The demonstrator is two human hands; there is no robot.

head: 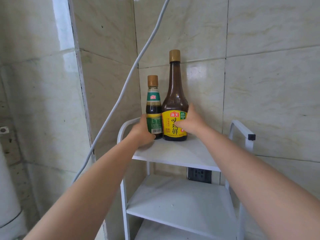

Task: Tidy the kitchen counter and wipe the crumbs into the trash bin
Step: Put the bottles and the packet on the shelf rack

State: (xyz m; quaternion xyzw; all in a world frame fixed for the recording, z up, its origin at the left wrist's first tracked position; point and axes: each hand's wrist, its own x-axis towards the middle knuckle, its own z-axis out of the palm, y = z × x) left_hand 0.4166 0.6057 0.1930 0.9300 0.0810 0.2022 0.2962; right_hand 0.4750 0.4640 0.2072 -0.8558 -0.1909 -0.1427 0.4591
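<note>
Two sauce bottles stand side by side on the top shelf (173, 153) of a white rack in the tiled corner. The small bottle (153, 108) has a green label and a gold cap; my left hand (142, 131) grips its lower part from the left. The tall brown bottle (174, 94) carries a yellow label and a gold cap; my right hand (191, 121) wraps round its body from the right, thumb across the label. Both bottles are upright and touch each other.
The white rack has a middle shelf (176, 203) and a lower one below. Curved rails (242, 129) rise at both sides of the top shelf. A grey cable (121, 94) hangs diagonally left of the rack. A black wall socket (199, 174) sits behind it.
</note>
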